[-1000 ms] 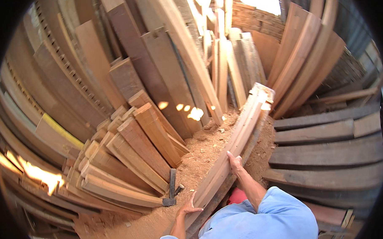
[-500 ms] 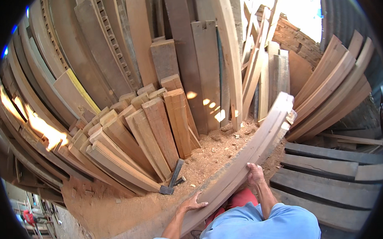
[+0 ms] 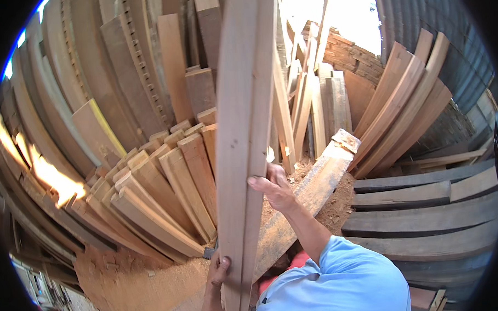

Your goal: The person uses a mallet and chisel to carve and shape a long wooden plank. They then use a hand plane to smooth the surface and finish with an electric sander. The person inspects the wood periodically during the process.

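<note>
A long pale wooden plank with a groove along its length [image 3: 239, 90] stands raised almost upright in the middle of my view. My right hand [image 3: 275, 189] grips its right edge around mid-length. My left hand [image 3: 218, 273] is wrapped on its lower left edge, thumb on the face. Behind the plank, a rough, dust-covered board [image 3: 301, 210] lies diagonally on the sawdust, with a small piece of wood [image 3: 347, 141] at its far end. A dark metal tool [image 3: 209, 253] peeks out left of the plank, mostly hidden.
Short squared timbers [image 3: 168, 194] lean in rows at left, with tall boards [image 3: 122, 66] behind. More planks [image 3: 390, 106] lean at back right beside corrugated sheeting [image 3: 431, 23]. Dark boards [image 3: 421, 221] lie stacked on the right. Sawdust [image 3: 133, 291] covers the ground.
The plank has swung up from lying diagonally along the dusty board to nearly vertical, uncovering that board. My right hand has risen with it and moved leftward; my left hand has shifted left.
</note>
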Demonstrator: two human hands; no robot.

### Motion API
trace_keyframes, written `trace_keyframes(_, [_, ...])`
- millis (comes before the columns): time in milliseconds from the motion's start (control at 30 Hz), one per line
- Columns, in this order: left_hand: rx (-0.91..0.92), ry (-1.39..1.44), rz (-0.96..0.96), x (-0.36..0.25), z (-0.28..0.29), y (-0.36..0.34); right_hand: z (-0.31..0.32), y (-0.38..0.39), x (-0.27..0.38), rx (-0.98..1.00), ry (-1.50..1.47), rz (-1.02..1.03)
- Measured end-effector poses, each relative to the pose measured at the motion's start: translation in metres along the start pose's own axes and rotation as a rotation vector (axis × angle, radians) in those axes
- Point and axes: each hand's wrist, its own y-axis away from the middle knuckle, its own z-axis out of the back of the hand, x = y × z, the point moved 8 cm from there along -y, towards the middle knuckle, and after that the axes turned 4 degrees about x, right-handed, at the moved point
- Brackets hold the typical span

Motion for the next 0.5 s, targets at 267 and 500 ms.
trace_keyframes(267, [-0.204,0.059,-0.366,-0.003,0.078,0.069,-0.184,-0.027,0.093,0.616,-0.112,0.129])
trace_keyframes(500, [-0.366,0.66,-0.535,0.007,0.111,0.107,-0.185,0.087,-0.062,0.996,0.647,0.197])
